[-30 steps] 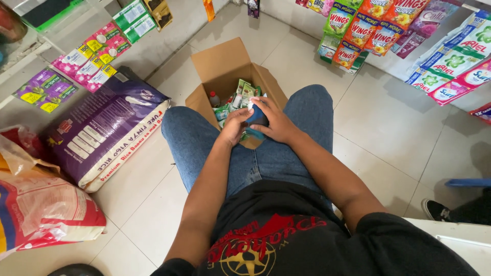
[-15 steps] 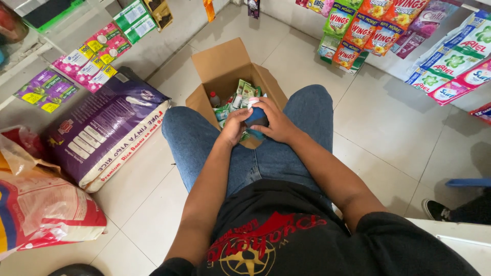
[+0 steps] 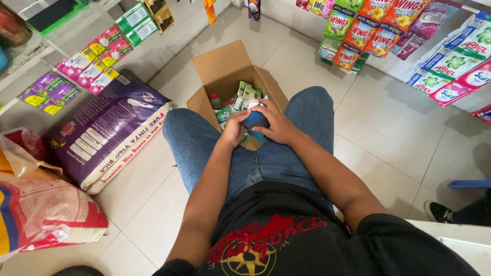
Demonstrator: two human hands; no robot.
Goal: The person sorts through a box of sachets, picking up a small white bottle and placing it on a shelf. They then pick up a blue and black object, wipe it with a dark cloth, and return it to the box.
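Purple rice sack lying flat on the tiled floor, left of the knees. Open cardboard box between the legs, packed with green sachets. Right hand and left hand meeting over its near edge, fingers closed around a small dark blue packet.

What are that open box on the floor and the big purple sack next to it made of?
The box looks like plain brown cardboard: matte, with folded flaps. The purple sack seems to be woven or laminated plastic, judging by its slight sheen and printed, creased surface; the weave itself is too small to tell.
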